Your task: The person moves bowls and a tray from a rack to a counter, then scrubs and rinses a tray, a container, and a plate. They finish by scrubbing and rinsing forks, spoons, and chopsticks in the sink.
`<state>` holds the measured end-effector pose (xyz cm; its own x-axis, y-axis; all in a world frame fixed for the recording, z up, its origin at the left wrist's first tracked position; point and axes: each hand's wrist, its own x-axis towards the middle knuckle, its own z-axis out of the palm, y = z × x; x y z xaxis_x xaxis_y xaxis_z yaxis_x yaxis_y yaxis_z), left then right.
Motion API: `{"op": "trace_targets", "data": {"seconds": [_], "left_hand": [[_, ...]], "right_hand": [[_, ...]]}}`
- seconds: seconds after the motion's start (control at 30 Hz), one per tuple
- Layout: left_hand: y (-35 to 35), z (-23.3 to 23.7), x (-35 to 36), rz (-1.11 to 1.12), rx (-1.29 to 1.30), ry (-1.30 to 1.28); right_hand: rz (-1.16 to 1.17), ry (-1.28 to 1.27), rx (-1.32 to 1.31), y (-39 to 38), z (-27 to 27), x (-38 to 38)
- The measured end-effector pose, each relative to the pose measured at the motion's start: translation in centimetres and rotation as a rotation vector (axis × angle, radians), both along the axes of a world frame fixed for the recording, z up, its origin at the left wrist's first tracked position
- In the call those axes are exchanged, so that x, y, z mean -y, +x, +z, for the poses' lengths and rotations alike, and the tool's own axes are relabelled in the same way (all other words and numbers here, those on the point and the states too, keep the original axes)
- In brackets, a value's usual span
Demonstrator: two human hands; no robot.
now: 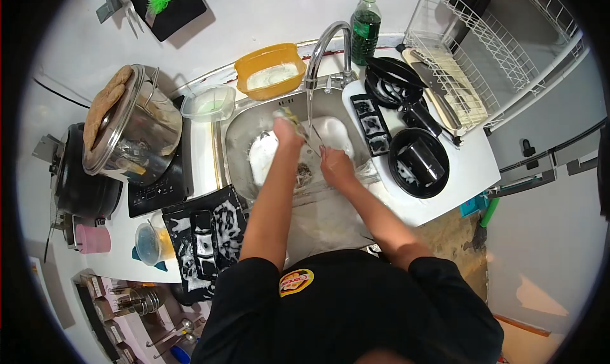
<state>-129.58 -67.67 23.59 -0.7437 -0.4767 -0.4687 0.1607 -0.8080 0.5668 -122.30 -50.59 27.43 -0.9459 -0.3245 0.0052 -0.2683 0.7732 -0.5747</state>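
Over the steel sink point(236, 167), my left hand point(287, 134) is closed around a foamy yellow-green sponge point(287, 114), blurred by motion. My right hand point(337, 167) pinches a thin metal utensil point(314, 147) beside the stream from the tap point(346, 40); its exact kind is too small to tell. In the sink beneath my hands lie a soapy white dish point(262, 157) on the left and another white dish point(335, 133) on the right. The drain point(304, 173) shows between my forearms.
Soapy black pans point(394, 78) and a black divided tray point(370, 124) crowd the right counter, below a wire rack point(470, 65). Behind the sink stand a yellow tub point(244, 68) and a green soap bottle point(366, 30). A large pot point(149, 126) and foamy black trays point(229, 221) are left.
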Motion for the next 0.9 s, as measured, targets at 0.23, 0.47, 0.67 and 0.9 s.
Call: {"op": "trace_targets", "data": {"seconds": [0.23, 0.47, 0.67, 0.9], "left_hand": [[1.2, 2.0, 0.8, -0.308, 0.201, -0.056], [0.9, 0.8, -3.3, -0.342, -0.046, 0.363], [-0.4, 2.1, -0.1, -0.033, 0.077, -0.068], [1.2, 0.9, -0.2, -0.379, 0.042, 0.165]], "right_hand": [[-0.074, -0.042, -0.388, -1.5, 2.5, -0.6], [0.009, 0.024, -0.248, -1.8, 0.4, 0.8], [0.123, -0.291, -0.228, -1.8, -1.2, 0.5], [0.116, -1.269, 1.652, -3.8, 1.9, 0.4]]}}
